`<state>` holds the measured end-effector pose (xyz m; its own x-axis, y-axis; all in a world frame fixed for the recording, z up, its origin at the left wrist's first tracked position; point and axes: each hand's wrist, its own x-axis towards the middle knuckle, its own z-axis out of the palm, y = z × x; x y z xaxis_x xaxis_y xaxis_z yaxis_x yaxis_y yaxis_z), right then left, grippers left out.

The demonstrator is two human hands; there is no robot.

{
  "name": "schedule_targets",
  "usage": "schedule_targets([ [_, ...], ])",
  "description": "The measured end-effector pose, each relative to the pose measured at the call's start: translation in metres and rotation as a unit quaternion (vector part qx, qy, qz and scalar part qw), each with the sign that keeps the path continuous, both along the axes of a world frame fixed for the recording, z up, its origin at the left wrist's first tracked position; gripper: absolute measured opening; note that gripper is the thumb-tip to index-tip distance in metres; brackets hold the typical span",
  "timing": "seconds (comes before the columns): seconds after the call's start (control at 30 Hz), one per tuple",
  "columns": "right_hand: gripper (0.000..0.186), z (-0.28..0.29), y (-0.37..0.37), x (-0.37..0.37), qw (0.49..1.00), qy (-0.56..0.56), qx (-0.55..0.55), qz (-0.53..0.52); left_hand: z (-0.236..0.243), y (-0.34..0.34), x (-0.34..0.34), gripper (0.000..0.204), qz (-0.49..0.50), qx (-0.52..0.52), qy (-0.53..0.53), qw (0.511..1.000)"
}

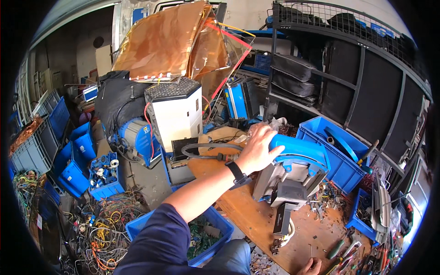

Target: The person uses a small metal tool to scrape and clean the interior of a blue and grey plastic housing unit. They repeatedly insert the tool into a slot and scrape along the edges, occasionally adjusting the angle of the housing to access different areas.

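Observation:
My left hand (257, 149), with a dark watch on the wrist, grips the left end of the blue top of a grey machine housing (300, 153). Its thumb lies over the blue edge, and the fingers curl round the far side, partly hidden. The housing stands tilted on the wooden tabletop (238, 208), with a black box (281, 220) and a pale cable (289, 233) hanging from its near side. At the lower edge, my right hand (310, 266) is only partly in view. Its fingers are pinched together round what looks like a thin metal rod (311, 250).
Screwdrivers and pliers (350, 252) lie at the table's near right. A blue crate (332, 160) stands behind the housing, and a blue bin of circuit boards (224, 224) sits near my legs. Tangled cables (103, 233) cover the floor at left. A white cabinet (176, 114) stands beyond.

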<state>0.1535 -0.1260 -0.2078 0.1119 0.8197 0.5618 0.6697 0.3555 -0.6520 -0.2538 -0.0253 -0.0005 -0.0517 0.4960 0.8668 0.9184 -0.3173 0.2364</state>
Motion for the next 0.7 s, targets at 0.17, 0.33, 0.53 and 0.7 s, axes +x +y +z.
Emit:
schedule_targets([
  [0.17,0.024,0.031,-0.018,-0.002,0.995,0.059,-0.085,0.01,-0.001,0.025,-0.006,0.044,-0.041,-0.032,0.057,0.997],
  [0.33,0.023,0.003,-0.031,0.001,0.988,0.084,-0.131,-0.019,0.0,0.037,-0.007,0.044,-0.081,-0.071,0.024,0.994],
  [0.53,0.021,-0.01,-0.033,-0.003,0.994,0.066,-0.074,0.044,0.011,0.053,-0.003,0.046,-0.115,-0.09,-0.026,0.989],
  [0.7,0.024,-0.031,-0.029,0.003,0.999,0.002,-0.041,0.003,0.019,0.058,0.011,0.046,-0.152,-0.174,-0.051,0.972],
])
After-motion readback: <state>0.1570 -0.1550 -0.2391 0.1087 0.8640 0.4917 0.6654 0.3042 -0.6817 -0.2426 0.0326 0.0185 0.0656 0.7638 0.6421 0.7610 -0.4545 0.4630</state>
